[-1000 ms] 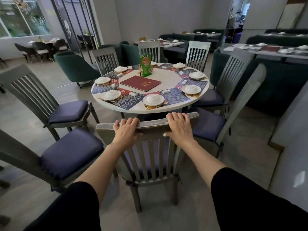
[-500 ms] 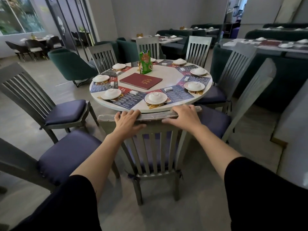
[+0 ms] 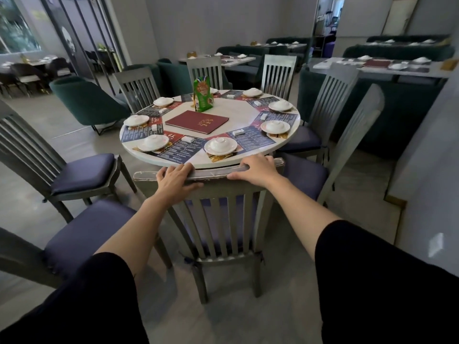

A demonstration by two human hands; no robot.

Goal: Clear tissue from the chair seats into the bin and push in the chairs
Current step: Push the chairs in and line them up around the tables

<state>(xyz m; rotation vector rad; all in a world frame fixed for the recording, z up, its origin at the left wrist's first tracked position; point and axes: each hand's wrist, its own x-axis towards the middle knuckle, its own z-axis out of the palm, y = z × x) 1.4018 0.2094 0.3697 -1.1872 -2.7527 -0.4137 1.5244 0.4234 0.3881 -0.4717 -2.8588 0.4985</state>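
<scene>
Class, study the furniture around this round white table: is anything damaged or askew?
The grey wooden chair gripped by the left hand and right hand has chipped, worn paint along its top rail. Two blue-cushioned chairs on the left stand pulled out, angled away from the table.

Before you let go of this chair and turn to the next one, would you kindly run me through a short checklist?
1. Grip: ok. The left hand and right hand curl over the chair's top rail.
2. This chair in: ok. Its rail sits at the rim of the table.
3. Its seat free of tissue: cannot tell; the slats and table hide it.
4. Neighbouring seats free of tissue: ok. None shows on the near left seat, the far left seat or the right seat.
5. Neighbours pushed in: not ok; all three stand out from the table.
6. Bin within reach: cannot tell; none in view.
</scene>
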